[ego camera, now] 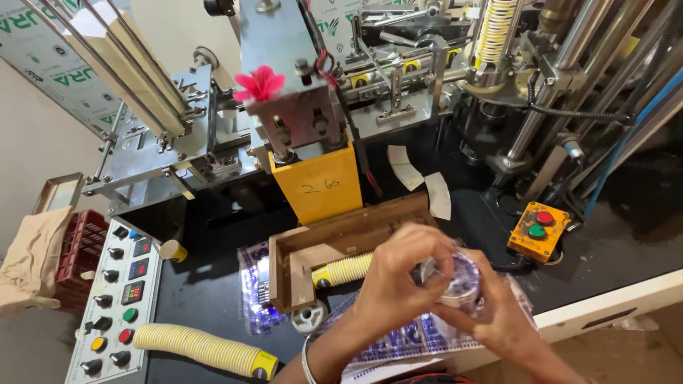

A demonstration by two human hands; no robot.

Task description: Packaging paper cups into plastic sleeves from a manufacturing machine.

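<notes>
I see both hands meeting near the front edge of the black machine table [213, 284]. My left hand [398, 281] curls over the top of a stack of cups in clear printed wrap [459, 281], and my right hand [498, 320] cups it from below, fingers closed around it. The wrap blurs the stack, so I think these are paper cups. Just left stands a wooden tray [334, 245] holding a yellow cup sleeve [345, 270]. Another long yellow cup stack [206, 348] lies near the control panel [117, 299]. An orange button box [538, 227] sits to the right.
</notes>
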